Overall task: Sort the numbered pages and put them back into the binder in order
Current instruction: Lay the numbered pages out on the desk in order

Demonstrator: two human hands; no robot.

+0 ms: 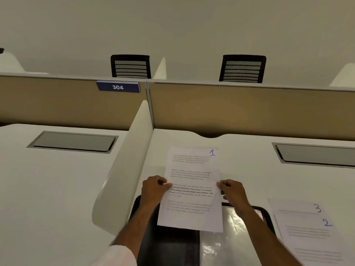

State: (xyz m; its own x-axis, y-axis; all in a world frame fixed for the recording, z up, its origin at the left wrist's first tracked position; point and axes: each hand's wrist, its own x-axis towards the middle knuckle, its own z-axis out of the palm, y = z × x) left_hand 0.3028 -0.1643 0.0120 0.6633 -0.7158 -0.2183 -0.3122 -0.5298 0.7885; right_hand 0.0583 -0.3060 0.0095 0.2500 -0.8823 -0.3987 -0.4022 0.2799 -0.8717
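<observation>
I hold a white printed page marked 1 (pixel 192 189) upright over the desk. My left hand (pixel 154 189) pinches its left edge and my right hand (pixel 233 191) pinches its right edge. Beneath it lies an open black binder (pixel 169 246) with shiny clear plastic sleeves (pixel 232 237) on its right half. To the right on the desk lies page 2 (pixel 315 240), partly covering page 3 (pixel 299 207).
A white curved divider (pixel 123 169) stands left of the binder. A tan partition (pixel 240 110) with a blue "304" sign (pixel 117 86) closes the back. Grey cable hatches (pixel 74 141) (pixel 317 154) sit in the desks. Two black chairs (pixel 130 66) (pixel 243 68) stand beyond.
</observation>
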